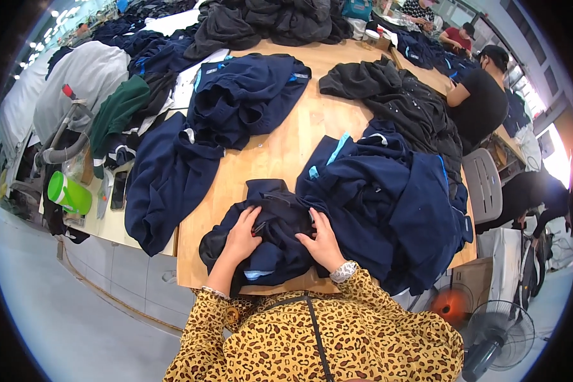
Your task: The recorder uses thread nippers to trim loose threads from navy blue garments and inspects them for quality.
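A dark navy garment (280, 223) with a light blue strip lies bunched at the near edge of the wooden table, right in front of me. My left hand (240, 237) holds the cloth on its left side, thumb and fingers curled into the folds. Beside that thumb shows a small dark item with a bit of red, too small to make out. On the other side, my right hand (325, 243) grips the same cloth between thumb and fingers. Its fingertips are partly hidden in the fabric. Another navy garment pile (388, 204) touches it on the right.
More navy garments (242, 95) (172, 181) lie on the left, and charcoal cloth (395, 102) farther back. A green jug (69, 193) and phone (118, 190) rest on the left side table. A fan (500, 334) stands low right. A co-worker (481, 95) sits at the right.
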